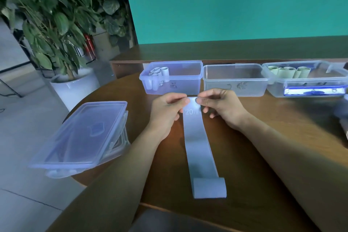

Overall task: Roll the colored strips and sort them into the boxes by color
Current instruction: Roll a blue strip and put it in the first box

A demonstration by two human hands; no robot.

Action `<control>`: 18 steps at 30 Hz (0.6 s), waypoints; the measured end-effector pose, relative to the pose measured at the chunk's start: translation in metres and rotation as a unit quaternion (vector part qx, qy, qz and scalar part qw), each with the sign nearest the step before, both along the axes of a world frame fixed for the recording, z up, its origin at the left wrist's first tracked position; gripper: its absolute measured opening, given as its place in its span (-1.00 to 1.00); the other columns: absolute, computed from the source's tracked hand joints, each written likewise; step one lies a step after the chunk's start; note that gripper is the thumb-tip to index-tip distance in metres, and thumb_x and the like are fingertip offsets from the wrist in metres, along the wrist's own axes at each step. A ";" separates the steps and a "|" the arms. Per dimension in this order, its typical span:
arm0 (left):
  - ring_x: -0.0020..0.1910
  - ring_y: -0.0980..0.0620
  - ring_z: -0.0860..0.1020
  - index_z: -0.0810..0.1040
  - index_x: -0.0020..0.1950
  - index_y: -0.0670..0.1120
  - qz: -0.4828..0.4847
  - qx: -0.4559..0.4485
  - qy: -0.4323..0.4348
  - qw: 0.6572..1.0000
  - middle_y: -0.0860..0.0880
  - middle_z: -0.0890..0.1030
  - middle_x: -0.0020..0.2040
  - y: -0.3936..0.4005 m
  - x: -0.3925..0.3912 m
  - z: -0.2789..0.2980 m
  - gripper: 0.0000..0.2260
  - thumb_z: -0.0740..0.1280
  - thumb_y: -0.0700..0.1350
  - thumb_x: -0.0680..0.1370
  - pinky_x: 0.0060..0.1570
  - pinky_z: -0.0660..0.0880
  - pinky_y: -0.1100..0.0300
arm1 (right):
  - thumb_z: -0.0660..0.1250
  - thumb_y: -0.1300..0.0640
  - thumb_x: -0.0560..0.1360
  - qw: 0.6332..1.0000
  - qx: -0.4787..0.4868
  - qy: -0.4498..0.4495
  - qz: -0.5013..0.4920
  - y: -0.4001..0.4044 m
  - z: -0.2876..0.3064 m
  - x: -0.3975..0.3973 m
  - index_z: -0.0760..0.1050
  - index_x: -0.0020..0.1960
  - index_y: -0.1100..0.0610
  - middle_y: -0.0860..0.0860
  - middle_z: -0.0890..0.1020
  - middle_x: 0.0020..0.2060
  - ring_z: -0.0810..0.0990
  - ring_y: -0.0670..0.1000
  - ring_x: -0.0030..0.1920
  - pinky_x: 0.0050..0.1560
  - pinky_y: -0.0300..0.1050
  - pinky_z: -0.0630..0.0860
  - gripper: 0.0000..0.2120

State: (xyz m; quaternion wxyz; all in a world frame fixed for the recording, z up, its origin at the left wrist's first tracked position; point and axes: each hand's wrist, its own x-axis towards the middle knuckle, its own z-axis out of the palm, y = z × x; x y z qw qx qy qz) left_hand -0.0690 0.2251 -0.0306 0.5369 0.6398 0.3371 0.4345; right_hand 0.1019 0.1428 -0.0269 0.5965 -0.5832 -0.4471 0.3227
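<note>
A pale blue strip (197,137) lies lengthwise on the brown wooden table (263,156), its near end folded or partly curled into a flat block close to the table's front edge, its far end raised between two hands. The left hand (165,113) pinches the far end's left corner between thumb and forefinger, the remaining fingers curled beneath; the right hand (220,107) pinches the right corner in the same manner, with its other fingers loosely bent. White print reading "20" shows on the strip just below the pinched end. Beyond the strip's far end stand three clear plastic boxes in a row. The left box (188,81), directly behind the hands, holds several pale blue rolls (160,75) gathered in its left part. The middle box (235,84), touching or just beside the left box, shows no contents. The right box (305,84) holds greenish rolls (290,71) along its back. Handwritten marks appear on the front walls, illegible. To the left of the strip, a stack of clear lids (81,137) rests tilted at the table's edge. Behind it, off the table, stands a leafy plant (56,15) in a white pot (75,86).
</note>
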 end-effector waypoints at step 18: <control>-0.23 0.06 0.65 0.72 0.04 -0.05 0.129 0.022 0.022 0.991 0.05 0.71 -0.13 0.041 0.025 -0.005 -0.87 0.51 -0.13 0.49 -0.26 0.59 0.28 | 0.45 0.07 0.57 0.988 -0.035 -0.129 -0.081 0.038 -0.005 -0.004 0.63 -0.07 0.08 0.03 0.68 -0.41 0.52 -0.05 -0.50 -0.32 -0.23 0.51 -0.90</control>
